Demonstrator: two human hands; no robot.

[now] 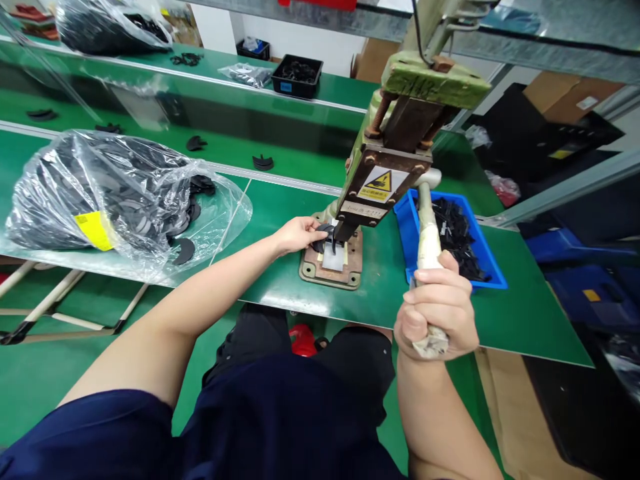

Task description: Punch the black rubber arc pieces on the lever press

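Note:
A green hand press (377,193) stands on the bench, with a warning label on its front. My right hand (440,307) is wrapped around the taped lever (429,243) on the press's right side. With thumb and fingers, my left hand (299,235) pinches a black curved plastic part (320,244) under the ram. That part rests at the small metal plate (334,257) on the press base (310,271); the ram partly hides it. Left of the hand lies a clear plastic bag (115,193) full of similar black parts, one loose part (184,251) at its mouth.
Right of the press sits a blue bin (495,277) of black pieces. Behind the bench edge runs a green conveyor belt (225,150) with several scattered black parts. A black crate (297,77) stands on the far ledge. A metal shelf (330,23) hangs overhead.

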